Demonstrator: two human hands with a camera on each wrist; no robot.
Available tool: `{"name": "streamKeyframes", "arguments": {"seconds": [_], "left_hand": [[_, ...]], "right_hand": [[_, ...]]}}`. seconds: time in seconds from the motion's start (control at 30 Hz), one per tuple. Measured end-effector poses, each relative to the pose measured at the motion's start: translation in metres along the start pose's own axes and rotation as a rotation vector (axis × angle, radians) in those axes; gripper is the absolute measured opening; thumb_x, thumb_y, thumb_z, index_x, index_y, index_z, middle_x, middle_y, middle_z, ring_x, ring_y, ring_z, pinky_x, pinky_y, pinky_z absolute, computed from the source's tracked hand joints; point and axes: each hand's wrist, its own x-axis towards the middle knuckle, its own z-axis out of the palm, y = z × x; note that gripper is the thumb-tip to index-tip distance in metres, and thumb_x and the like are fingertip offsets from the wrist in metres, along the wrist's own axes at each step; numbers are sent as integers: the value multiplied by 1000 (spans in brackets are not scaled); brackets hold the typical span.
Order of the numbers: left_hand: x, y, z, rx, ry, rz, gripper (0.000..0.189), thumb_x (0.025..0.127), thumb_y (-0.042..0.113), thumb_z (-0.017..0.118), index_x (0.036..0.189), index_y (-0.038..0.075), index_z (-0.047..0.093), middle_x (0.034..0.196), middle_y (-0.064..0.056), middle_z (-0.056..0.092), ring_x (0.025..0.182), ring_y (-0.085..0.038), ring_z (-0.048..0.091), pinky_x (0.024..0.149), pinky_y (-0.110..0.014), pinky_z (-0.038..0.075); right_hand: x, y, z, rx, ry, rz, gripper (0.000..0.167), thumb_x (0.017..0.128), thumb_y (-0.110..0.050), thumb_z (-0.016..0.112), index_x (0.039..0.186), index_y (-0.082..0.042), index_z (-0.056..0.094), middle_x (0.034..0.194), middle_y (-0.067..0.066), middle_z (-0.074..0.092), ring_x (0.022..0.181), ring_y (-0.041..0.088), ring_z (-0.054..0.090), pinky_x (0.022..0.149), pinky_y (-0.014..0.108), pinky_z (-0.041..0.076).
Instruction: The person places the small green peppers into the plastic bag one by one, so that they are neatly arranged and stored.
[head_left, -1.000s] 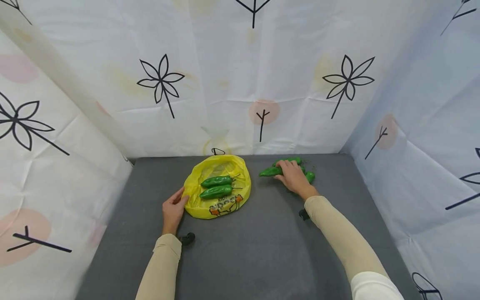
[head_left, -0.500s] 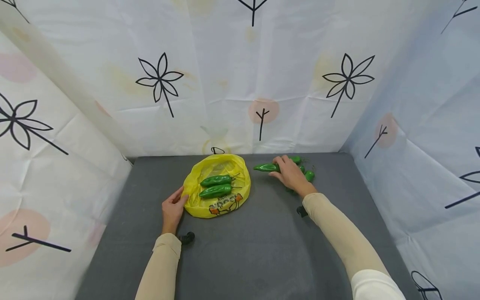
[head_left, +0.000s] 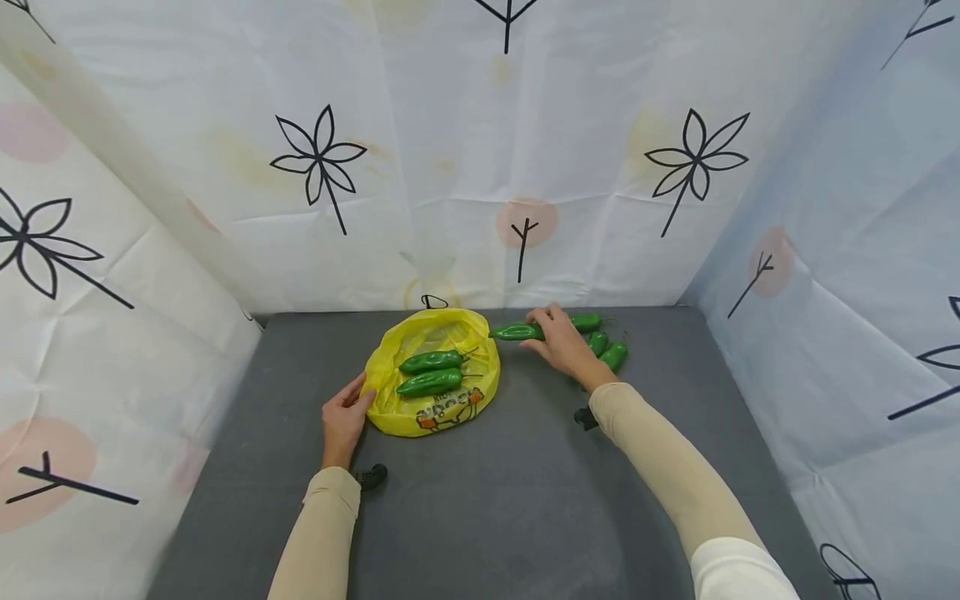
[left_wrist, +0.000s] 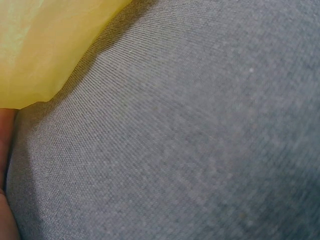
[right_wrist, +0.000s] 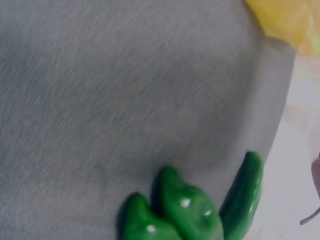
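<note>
In the head view my left hand [head_left: 347,421] pinches the left rim of a yellow plastic bag [head_left: 392,414] that lies with its mouth spread wide. Two green peppers, an upper one [head_left: 431,361] and a lower one [head_left: 429,383], lie side by side inside it. My right hand [head_left: 564,343] grips another green pepper [head_left: 517,332], whose tip points left and reaches the bag's right rim. In the right wrist view a fingertip [right_wrist: 316,172] and a thin pepper stem [right_wrist: 310,218] show at the right edge. The left wrist view has the bag [left_wrist: 45,45] above a finger [left_wrist: 6,137].
Three more green peppers, a far one [head_left: 587,322], a middle one [head_left: 597,342] and a near one [head_left: 614,357], lie beside my right hand on the grey table [head_left: 480,508]. White patterned cloth [head_left: 450,242] walls in the table's back and sides.
My right hand has lifted a pepper off the pile and carried it left to the bag's right rim, uncovering the peppers behind. My left hand has stayed on the bag.
</note>
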Motion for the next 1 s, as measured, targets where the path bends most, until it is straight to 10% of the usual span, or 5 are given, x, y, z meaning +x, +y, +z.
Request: {"name": "streamKeyframes", "arguments": {"seconds": [0.4,1.0], "left_hand": [[-1,2,1,-11,-1,-5,46,95,28,74,139,19,66,143,-8,64,129,-23,59,81,1,44],[0,0,0,19,-4,15,47,95,32,73,140,20,65,142,-8,65,104,11,56,83,1,44]], "right_hand": [[10,-20,-1,52,-51,27,42,100,-22,67,139,-15,54,125,14,50,105,28,54,92,45,50],[24,-37,-4,-14,-79,-96,44,98,-22,68,141,-14,60,137,7,64,127,27,58,115,49,38]]}}
